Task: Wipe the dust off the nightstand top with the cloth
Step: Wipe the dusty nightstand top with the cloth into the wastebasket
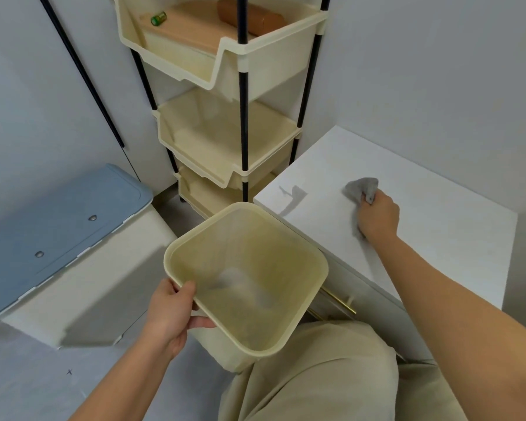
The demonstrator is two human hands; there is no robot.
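Note:
The white nightstand top (pixel 422 189) fills the right side of the view. A crumpled grey cloth (pixel 360 188) lies pressed on it, and my right hand (pixel 377 218) is closed around it, fist down on the surface. A patch of grey dust (pixel 293 197) marks the top near its left edge, to the left of the cloth. My left hand (pixel 172 314) grips the near rim of a cream plastic bin (pixel 286 335), held just below and against the nightstand's left front edge. A pale smear shows inside the bin.
A cream tiered storage rack (pixel 240 141) with black poles stands behind the nightstand's left corner, with a brown roll and a green item on its top tier. A white box with a blue lid (pixel 58 220) sits at left. My beige trouser leg (pixel 316 378) is below.

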